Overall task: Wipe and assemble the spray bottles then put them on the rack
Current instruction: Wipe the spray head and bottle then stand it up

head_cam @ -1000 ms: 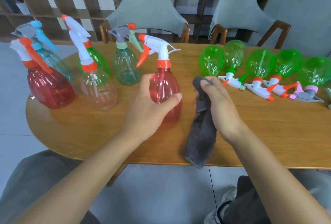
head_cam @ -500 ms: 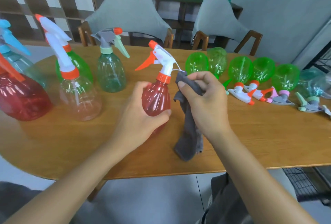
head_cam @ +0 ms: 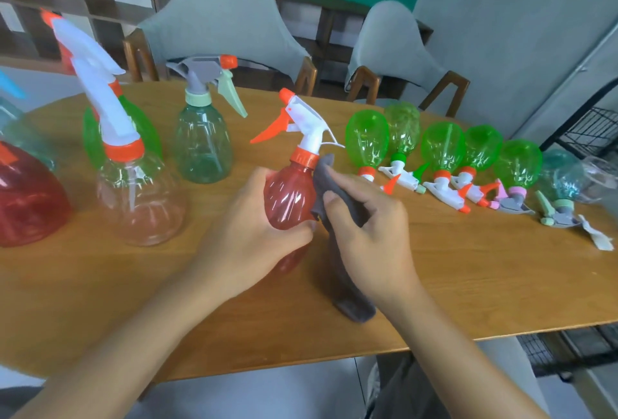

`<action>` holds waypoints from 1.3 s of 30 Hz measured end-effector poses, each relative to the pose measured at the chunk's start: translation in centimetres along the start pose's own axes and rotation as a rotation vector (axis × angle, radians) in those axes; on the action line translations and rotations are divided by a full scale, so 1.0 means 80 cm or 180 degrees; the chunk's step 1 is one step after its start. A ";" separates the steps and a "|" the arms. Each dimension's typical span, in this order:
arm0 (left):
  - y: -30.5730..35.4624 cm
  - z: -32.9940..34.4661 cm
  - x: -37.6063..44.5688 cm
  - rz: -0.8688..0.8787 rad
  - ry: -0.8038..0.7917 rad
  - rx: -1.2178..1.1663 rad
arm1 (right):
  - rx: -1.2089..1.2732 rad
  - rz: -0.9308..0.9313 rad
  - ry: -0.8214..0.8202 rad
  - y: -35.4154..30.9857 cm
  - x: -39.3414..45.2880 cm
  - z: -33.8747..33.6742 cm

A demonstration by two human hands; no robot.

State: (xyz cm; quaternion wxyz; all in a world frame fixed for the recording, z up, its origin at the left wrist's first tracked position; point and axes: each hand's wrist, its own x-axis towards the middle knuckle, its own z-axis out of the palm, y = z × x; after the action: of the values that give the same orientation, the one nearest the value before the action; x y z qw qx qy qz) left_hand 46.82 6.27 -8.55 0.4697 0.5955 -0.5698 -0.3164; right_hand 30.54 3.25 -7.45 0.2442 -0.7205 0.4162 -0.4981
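Observation:
My left hand [head_cam: 247,234] grips a red spray bottle [head_cam: 289,194] with a white and orange trigger head, tilted left above the wooden table [head_cam: 468,284]. My right hand [head_cam: 371,234] holds a grey cloth [head_cam: 347,288] pressed against the bottle's right side; the cloth's tail hangs down to the table. Upright assembled bottles stand at left: a clear one [head_cam: 140,197], a green-tinted one [head_cam: 202,147], a red one [head_cam: 26,204]. Several green bottles [head_cam: 441,147] lie in a row at right with their trigger heads toward me.
A black wire rack [head_cam: 588,127] stands beyond the table's right end. Two grey-covered chairs [head_cam: 220,23] sit behind the table. A teal-tinted bottle [head_cam: 561,177] and a loose trigger part [head_cam: 598,238] lie at far right. Shelving lines the back wall.
The bottle has been lifted off the table and tilted left. My right hand has brought the cloth from beside the bottle's neck down against its body.

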 end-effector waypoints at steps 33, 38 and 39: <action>0.007 -0.027 -0.001 0.0174 -0.0525 0.0736 | -0.0895 -0.0037 0.0109 -0.024 -0.002 -0.011; 0.002 -0.028 -0.003 0.0239 -0.0469 0.0809 | -0.0577 0.0202 0.0304 -0.035 0.016 -0.016; 0.000 -0.028 -0.003 0.0251 -0.0454 0.0790 | -0.0575 0.0219 0.0309 -0.036 0.017 -0.013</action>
State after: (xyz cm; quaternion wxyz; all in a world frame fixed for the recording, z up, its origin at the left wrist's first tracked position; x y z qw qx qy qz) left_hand 48.86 6.99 -7.80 0.3629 0.6022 -0.6594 -0.2664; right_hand 30.82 3.68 -4.15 0.1747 -0.6998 0.4953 -0.4842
